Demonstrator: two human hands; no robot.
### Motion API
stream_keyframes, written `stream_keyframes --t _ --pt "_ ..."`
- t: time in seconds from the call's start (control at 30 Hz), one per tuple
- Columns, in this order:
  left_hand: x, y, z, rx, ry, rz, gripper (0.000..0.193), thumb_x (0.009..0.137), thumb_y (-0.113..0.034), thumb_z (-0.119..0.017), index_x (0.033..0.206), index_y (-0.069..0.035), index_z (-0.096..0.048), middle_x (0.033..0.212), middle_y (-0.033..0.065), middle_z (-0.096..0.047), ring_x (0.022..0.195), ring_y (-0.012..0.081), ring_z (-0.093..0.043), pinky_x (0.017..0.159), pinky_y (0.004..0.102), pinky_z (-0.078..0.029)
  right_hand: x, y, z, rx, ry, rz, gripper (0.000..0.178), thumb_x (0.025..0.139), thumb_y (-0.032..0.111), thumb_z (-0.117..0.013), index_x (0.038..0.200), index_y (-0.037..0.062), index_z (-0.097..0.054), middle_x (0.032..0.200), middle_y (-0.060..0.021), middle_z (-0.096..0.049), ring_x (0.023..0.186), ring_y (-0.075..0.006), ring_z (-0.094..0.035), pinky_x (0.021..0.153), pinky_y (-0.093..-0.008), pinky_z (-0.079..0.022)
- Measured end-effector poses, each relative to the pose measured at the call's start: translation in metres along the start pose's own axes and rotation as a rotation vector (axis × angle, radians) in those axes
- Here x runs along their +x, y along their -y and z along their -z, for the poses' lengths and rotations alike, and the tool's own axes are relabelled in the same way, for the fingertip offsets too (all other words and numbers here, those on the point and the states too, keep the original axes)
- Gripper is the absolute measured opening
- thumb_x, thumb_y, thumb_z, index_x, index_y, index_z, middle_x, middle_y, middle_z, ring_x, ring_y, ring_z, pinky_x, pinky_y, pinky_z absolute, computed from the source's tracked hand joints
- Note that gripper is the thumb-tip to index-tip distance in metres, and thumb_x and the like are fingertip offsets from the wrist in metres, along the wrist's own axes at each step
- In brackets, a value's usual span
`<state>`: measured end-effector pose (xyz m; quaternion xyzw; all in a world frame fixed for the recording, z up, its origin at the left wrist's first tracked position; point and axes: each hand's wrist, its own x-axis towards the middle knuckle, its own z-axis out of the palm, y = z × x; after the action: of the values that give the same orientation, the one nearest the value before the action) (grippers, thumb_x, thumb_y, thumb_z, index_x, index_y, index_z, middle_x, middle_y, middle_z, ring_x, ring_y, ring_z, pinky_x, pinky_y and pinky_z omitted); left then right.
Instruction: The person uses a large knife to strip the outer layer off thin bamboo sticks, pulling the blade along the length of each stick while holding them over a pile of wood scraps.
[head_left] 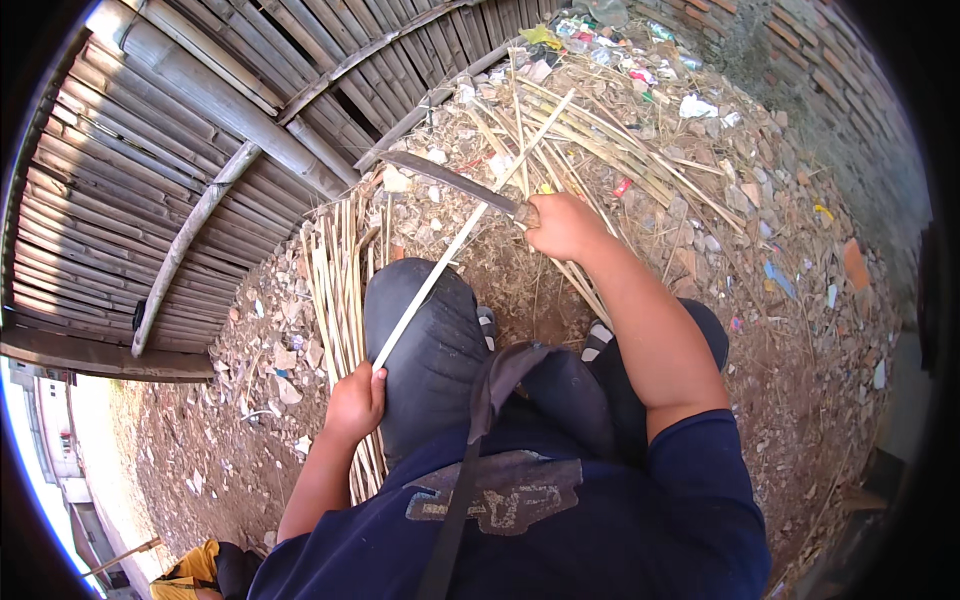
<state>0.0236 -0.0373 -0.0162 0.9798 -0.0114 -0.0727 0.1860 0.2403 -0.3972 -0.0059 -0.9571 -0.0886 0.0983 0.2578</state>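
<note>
My left hand (356, 402) is closed around the near end of a pale bamboo strip (428, 285), beside my left knee. The strip slants up and away to the right, across my thigh and past the knee. In my right hand (565, 228) is the handle of a machete (450, 178); its long dark blade points left and crosses the strip beyond my knees. Whether the blade touches the strip, I cannot tell. A bundle of split bamboo strips (338, 290) lies on the ground along my left leg.
More bamboo strips (610, 150) lie ahead on ground strewn with rubble and litter. A bamboo slat wall (180, 190) stands at the left, a brick wall (830, 70) at the far right. A person in yellow (190, 572) shows at the lower left.
</note>
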Motion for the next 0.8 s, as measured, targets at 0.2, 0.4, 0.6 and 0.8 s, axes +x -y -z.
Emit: stream_keyframes --t 0.2,0.4,0.6,0.8 --pt "-0.002 0.001 0.0 0.009 -0.001 0.041 0.032 0.105 -0.031 -0.052 0.09 -0.003 -0.051 0.073 0.0295 -0.062 0.072 0.0532 -0.062 0.065 0.0602 -0.048 -0.026 0.044 0.001 -0.221 0.217 0.327 0.031 0.076 0.019 -0.069 0.105 0.011 -0.072 0.099 -0.018 -0.073 0.097 -0.0367 -0.07 0.086 -0.0491 -0.056" --pt "-0.005 0.016 -0.01 -0.002 -0.066 0.002 0.031 0.105 -0.029 -0.052 0.089 -0.003 -0.05 0.071 0.0297 -0.061 0.071 0.0534 -0.061 0.064 0.0598 -0.048 0.007 -0.025 0.009 0.013 0.049 0.039 0.024 0.073 0.021 -0.07 0.095 0.0101 -0.07 0.092 -0.017 -0.072 0.092 -0.0376 -0.07 0.082 -0.0481 -0.055" --pt "-0.006 0.012 -0.004 -0.064 -0.052 -0.025 0.034 0.106 -0.031 -0.051 0.088 -0.002 -0.051 0.071 0.0282 -0.061 0.069 0.0529 -0.06 0.062 0.0578 -0.046 0.007 -0.022 -0.001 0.009 0.046 0.054 0.031 0.076 0.022 -0.069 0.104 0.0086 -0.07 0.101 -0.0166 -0.073 0.097 -0.036 -0.07 0.084 -0.0472 -0.055" --pt "-0.006 0.011 0.011 -0.199 0.043 0.077 0.045 0.107 -0.04 -0.051 0.085 0.0 -0.052 0.07 0.0259 -0.059 0.068 0.0487 -0.059 0.062 0.0501 -0.046 0.002 -0.023 0.01 -0.167 -0.078 0.095 0.04 0.078 0.022 -0.07 0.117 0.0119 -0.07 0.097 -0.0161 -0.074 0.095 -0.035 -0.071 0.085 -0.0457 -0.055"
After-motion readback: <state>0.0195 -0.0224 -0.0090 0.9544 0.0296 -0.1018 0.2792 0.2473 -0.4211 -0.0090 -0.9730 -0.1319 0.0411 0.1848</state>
